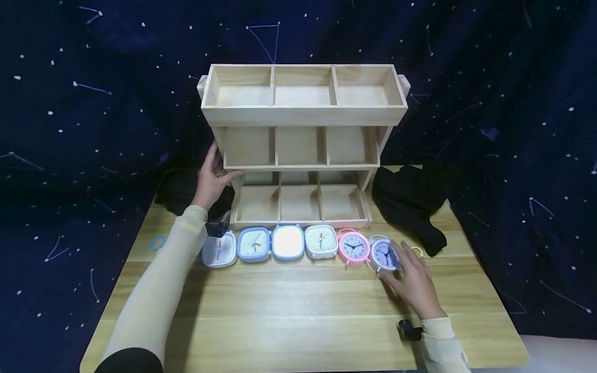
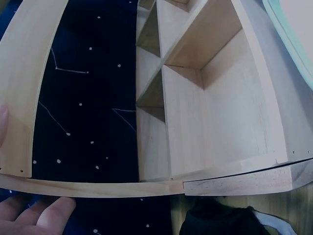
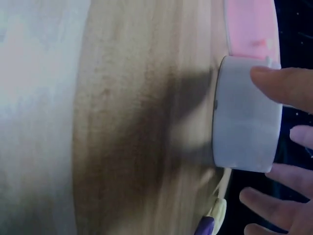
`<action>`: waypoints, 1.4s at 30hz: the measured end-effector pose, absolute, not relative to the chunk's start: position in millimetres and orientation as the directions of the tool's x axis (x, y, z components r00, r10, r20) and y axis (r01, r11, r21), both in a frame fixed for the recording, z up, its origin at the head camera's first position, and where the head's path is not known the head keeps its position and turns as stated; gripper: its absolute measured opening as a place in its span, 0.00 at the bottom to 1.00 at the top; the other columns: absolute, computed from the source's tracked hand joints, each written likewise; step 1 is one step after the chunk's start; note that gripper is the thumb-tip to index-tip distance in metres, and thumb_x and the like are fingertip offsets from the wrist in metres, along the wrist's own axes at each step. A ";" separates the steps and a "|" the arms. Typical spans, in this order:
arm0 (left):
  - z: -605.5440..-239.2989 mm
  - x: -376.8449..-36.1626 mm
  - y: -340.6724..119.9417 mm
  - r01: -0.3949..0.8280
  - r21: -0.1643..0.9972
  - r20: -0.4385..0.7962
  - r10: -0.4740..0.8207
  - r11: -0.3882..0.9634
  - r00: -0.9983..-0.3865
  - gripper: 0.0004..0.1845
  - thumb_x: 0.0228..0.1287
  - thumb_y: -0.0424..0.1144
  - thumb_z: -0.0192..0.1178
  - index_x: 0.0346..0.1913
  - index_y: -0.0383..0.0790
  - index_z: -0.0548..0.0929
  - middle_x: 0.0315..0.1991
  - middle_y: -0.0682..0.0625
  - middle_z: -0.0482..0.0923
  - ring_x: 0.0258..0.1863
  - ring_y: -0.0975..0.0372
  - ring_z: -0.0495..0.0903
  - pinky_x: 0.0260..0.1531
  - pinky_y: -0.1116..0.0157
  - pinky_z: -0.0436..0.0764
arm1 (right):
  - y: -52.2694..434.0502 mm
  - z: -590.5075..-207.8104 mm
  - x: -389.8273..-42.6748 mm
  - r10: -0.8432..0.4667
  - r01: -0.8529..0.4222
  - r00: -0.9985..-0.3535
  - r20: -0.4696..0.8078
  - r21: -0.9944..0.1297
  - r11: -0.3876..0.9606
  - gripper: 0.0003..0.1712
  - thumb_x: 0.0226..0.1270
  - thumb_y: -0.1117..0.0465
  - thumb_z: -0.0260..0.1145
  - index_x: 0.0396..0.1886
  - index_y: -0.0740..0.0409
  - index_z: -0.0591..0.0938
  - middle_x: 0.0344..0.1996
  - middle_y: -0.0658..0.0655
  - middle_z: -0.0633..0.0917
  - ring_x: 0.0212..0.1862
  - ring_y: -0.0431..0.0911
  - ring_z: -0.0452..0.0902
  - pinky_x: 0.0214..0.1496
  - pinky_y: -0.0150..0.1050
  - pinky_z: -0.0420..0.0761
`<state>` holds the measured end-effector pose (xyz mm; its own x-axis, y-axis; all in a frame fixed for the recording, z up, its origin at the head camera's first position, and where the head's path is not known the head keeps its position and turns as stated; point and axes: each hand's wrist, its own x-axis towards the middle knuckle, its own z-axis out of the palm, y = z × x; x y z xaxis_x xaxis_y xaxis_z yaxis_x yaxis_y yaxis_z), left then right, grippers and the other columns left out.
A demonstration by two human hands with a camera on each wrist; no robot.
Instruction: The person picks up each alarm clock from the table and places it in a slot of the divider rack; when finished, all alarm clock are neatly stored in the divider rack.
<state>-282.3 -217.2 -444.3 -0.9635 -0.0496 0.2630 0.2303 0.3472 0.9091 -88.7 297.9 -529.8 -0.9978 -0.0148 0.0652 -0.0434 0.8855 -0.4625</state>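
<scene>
A pale wooden three-tier shelf [image 1: 298, 116] stands at the table's far side. My left hand [image 1: 211, 178] holds its left side, the thumb in front; several fingertips [image 2: 56, 215] show beyond the side rail in the left wrist view. A lavender twin-bell alarm clock [image 1: 383, 255] stands at the right end of a row. Around it curls my right hand [image 1: 415, 282], thumb on the near edge and fingers on the right side. Beside it is a pink alarm clock [image 1: 353, 247], then a white square clock [image 1: 321, 241].
Further left in the row are a blue-framed clock with a glaring face [image 1: 287, 242], a blue clock [image 1: 254, 244] and a greyish clock [image 1: 221, 254]. Black cloth [image 1: 410, 202] lies right of the shelf, more to its left. A blue loop [image 1: 158, 243] and a yellow loop [image 1: 417, 250] flank the row.
</scene>
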 end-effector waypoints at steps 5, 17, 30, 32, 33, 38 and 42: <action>-445.5 -283.5 -216.3 0.250 0.904 0.279 -0.036 0.346 -0.960 0.55 0.69 0.35 0.73 0.88 0.63 0.49 0.88 0.48 0.53 0.85 0.45 0.59 0.82 0.43 0.64 | 296.6 -533.2 -92.4 -0.030 -0.074 -0.994 0.108 -0.428 0.901 0.45 0.58 0.57 0.83 0.75 0.62 0.76 0.72 0.78 0.73 0.67 0.78 0.75 0.64 0.79 0.73; -446.2 -285.0 -215.9 0.241 0.898 0.276 -0.044 0.369 -0.960 0.56 0.70 0.35 0.73 0.88 0.63 0.47 0.88 0.47 0.50 0.85 0.46 0.58 0.82 0.45 0.63 | 301.0 -541.6 -100.1 -0.045 -0.119 -0.986 0.163 -0.484 0.867 0.37 0.57 0.63 0.84 0.68 0.62 0.84 0.67 0.79 0.75 0.65 0.76 0.76 0.63 0.74 0.79; -444.5 -281.3 -216.7 0.228 0.906 0.260 -0.043 0.356 -0.965 0.56 0.69 0.38 0.74 0.88 0.63 0.47 0.88 0.47 0.51 0.85 0.46 0.58 0.83 0.45 0.62 | 305.0 -550.0 -95.9 0.039 -0.122 -0.966 0.256 -0.582 0.804 0.34 0.59 0.69 0.82 0.65 0.70 0.83 0.67 0.80 0.72 0.65 0.76 0.74 0.66 0.73 0.75; -445.0 -282.0 -217.1 0.236 0.903 0.267 -0.039 0.359 -0.963 0.56 0.69 0.38 0.74 0.88 0.64 0.47 0.88 0.47 0.51 0.85 0.46 0.58 0.83 0.46 0.62 | 304.3 -549.4 -95.4 0.058 -0.132 -0.957 0.286 -0.601 0.788 0.33 0.58 0.69 0.82 0.64 0.71 0.84 0.67 0.80 0.72 0.65 0.76 0.73 0.67 0.73 0.75; -445.4 -282.2 -217.2 0.238 0.903 0.269 -0.038 0.359 -0.962 0.56 0.69 0.38 0.74 0.88 0.64 0.47 0.88 0.47 0.51 0.85 0.46 0.58 0.83 0.46 0.62 | 303.8 -548.3 -95.4 0.068 -0.135 -0.952 0.298 -0.610 0.781 0.32 0.58 0.70 0.82 0.64 0.71 0.84 0.67 0.80 0.72 0.65 0.76 0.73 0.66 0.72 0.75; -446.3 -282.7 -218.0 0.243 0.898 0.274 -0.035 0.366 -0.961 0.56 0.70 0.38 0.73 0.88 0.63 0.46 0.88 0.47 0.51 0.86 0.47 0.57 0.84 0.46 0.61 | 298.9 -536.9 -101.0 0.095 -0.163 -0.930 0.355 -0.630 0.760 0.30 0.59 0.70 0.82 0.62 0.70 0.85 0.69 0.78 0.73 0.67 0.74 0.73 0.65 0.70 0.75; -446.2 -282.1 -217.1 0.229 0.901 0.263 -0.044 0.368 -0.964 0.56 0.70 0.39 0.73 0.88 0.62 0.46 0.88 0.45 0.50 0.86 0.46 0.56 0.84 0.46 0.61 | 291.0 -521.3 -112.8 0.082 -0.200 -0.919 0.386 -0.633 0.748 0.29 0.60 0.70 0.81 0.62 0.70 0.85 0.70 0.76 0.74 0.69 0.72 0.72 0.67 0.70 0.74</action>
<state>-282.1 -217.1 -446.2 -0.9638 -0.0437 0.2629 0.2292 0.3677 0.9013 -112.8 291.0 -521.3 -0.9187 0.0817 0.3863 -0.1996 0.7480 -0.6329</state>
